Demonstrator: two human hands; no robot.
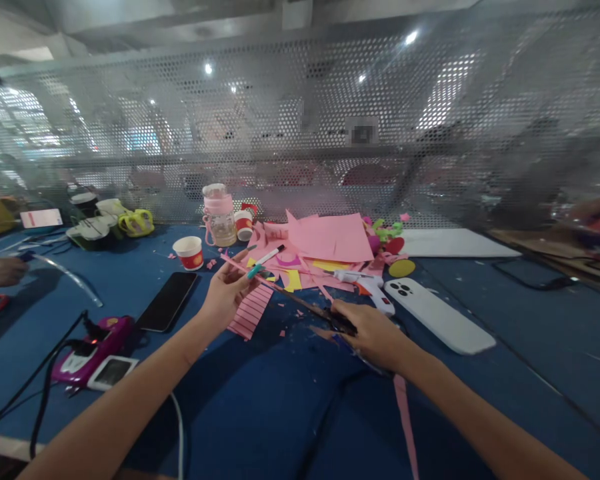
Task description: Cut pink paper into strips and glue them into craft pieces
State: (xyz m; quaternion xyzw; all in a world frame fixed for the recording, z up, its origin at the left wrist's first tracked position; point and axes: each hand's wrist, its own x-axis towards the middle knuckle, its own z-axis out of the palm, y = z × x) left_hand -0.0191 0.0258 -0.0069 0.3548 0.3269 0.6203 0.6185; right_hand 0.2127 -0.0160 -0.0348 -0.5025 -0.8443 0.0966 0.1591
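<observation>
My left hand [230, 287] pinches a narrow pink paper strip [237, 265] between its fingers. Beside the fingertips is a white and teal marker pen [266, 260]; whether the fingers touch it I cannot tell. My right hand [367, 333] grips a pair of scissors [305, 305], its blades apart and pointing left toward the left hand. One blade runs along the line of the strip. Below the right wrist hangs another length of pink paper [405, 417]. Under the left hand lies a pink sheet with dark lines [250, 312].
Pink paper sheets [330, 237] are heaped at the back, with a glue gun [370, 287] in front. A white phone [440, 313], black phone [167, 301], paper cup [189, 253], pink-lidded bottle [220, 217] and purple power strip [97, 350] stand around. Another person's hand [3, 272] is far left.
</observation>
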